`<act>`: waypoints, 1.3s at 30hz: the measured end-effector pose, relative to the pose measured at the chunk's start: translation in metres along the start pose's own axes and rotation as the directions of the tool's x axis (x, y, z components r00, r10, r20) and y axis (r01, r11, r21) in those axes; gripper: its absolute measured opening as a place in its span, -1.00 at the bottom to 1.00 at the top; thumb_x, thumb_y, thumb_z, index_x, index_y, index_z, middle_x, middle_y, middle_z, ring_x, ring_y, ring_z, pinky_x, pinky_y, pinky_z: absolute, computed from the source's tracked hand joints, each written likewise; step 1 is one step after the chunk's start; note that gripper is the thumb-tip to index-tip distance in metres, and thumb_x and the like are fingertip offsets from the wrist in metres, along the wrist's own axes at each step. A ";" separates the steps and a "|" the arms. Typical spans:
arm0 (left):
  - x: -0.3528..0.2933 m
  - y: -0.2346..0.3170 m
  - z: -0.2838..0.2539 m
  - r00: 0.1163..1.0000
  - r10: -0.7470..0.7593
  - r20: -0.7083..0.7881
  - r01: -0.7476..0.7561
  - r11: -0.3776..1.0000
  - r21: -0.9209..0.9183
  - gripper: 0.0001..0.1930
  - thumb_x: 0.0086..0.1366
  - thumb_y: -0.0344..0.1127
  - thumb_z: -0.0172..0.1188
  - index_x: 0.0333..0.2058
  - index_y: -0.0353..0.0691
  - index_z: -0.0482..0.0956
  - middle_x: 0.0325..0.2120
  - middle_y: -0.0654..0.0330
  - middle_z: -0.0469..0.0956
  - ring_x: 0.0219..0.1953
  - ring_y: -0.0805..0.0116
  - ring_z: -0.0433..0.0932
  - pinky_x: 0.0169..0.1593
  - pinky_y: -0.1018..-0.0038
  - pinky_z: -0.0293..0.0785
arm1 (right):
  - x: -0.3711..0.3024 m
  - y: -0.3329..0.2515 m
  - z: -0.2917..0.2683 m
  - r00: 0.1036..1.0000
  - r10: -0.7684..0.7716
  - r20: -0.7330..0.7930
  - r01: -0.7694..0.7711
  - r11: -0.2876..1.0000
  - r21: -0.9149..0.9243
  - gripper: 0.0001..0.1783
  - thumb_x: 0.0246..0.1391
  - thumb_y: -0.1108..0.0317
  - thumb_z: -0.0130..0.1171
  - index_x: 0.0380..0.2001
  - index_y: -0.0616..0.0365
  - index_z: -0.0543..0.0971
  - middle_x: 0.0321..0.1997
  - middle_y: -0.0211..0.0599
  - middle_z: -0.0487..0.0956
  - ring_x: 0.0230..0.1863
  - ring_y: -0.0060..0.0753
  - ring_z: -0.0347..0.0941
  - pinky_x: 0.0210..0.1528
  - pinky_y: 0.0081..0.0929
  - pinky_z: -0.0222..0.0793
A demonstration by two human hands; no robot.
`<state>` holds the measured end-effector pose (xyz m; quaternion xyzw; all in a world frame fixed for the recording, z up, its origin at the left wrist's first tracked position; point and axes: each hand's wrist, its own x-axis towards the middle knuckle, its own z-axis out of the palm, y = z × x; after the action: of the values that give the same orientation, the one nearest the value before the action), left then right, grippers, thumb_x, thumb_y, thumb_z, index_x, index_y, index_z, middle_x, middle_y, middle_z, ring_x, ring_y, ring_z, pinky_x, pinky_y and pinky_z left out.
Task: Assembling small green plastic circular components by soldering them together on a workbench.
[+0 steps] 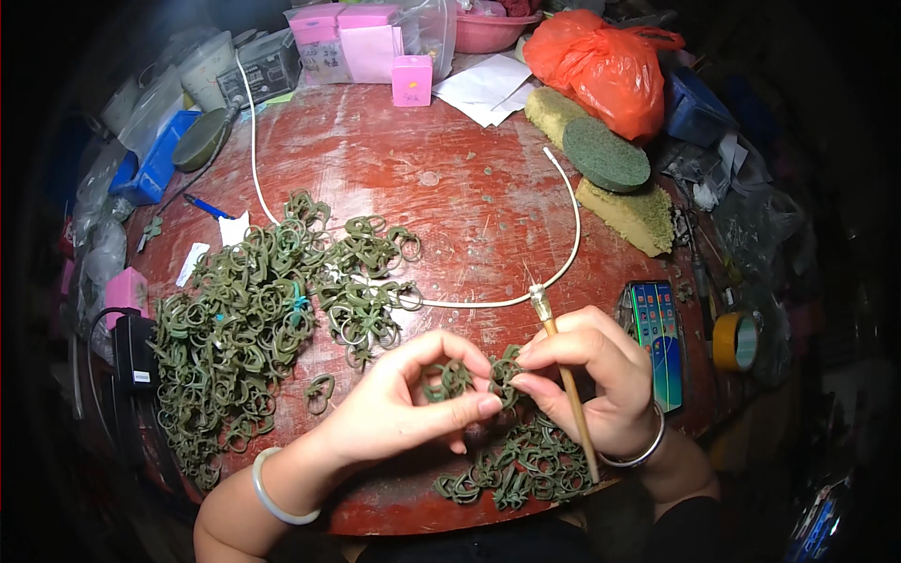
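Note:
My left hand (404, 399) curls around a few dark green rings (449, 380), thumb and fingers bent about them. Close beside it, my right hand (596, 361) pinches a small clump of the same rings (507, 375) between thumb and fingertips. A thin wooden-handled tool (574, 408) with a brass-coloured collar also lies in my right hand, its fine-pointed end away from me. Below both hands sits a small heap of green rings (526, 464) at the table's near edge. To the left spreads a much larger ring pile (235, 338), with one stray piece (319, 393) near my left wrist.
A white cord (479, 303) crosses the red table (450, 206), passing behind the tool's tip. Right of my hand are a phone (657, 342) and yellow tape (735, 342). Sponges (624, 216) and a red bag (601, 70) stand far right; a blue pen (206, 206) lies left.

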<state>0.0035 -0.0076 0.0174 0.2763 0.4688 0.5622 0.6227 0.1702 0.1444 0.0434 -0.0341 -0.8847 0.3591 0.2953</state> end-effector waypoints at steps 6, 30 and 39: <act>0.000 0.001 -0.001 1.000 -0.027 -0.011 0.027 0.999 -0.019 -0.84 0.32 -0.48 0.22 -0.16 -0.30 0.46 -0.22 0.25 0.50 -0.29 0.51 0.62 -0.40 0.64 0.60 | -0.005 0.001 0.008 0.999 -0.044 -0.002 0.043 0.996 -0.074 -0.73 -0.01 0.62 0.30 -0.18 0.29 0.57 -0.30 -0.12 0.51 -0.34 -0.19 0.54 -0.33 -0.39 0.47; -0.001 0.003 0.002 0.998 0.050 -0.036 -0.051 0.998 -0.042 -0.60 0.23 -0.56 0.28 0.03 -0.29 0.40 -0.15 0.22 0.46 -0.29 0.51 0.60 -0.30 0.64 0.63 | -0.003 -0.003 -0.007 0.970 0.241 0.036 -0.244 0.961 0.127 -0.74 0.23 0.30 0.20 -0.13 0.28 0.57 -0.32 -0.17 0.57 -0.33 -0.36 0.56 -0.27 -0.51 0.46; 0.000 -0.004 -0.004 0.991 0.100 -0.091 -0.114 0.980 -0.165 -0.63 0.25 -0.55 0.21 0.04 -0.32 0.42 -0.15 0.11 0.55 -0.19 0.38 0.61 -0.29 0.54 0.62 | -0.002 -0.001 -0.003 0.994 -0.075 -0.079 0.077 0.997 0.018 -0.77 -0.01 0.57 0.22 -0.21 0.32 0.61 -0.37 -0.15 0.56 -0.38 -0.30 0.56 -0.33 -0.46 0.48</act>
<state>0.0018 -0.0089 0.0125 0.2239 0.4289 0.6438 0.5928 0.1731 0.1451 0.0447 -0.0113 -0.8694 0.3551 0.3434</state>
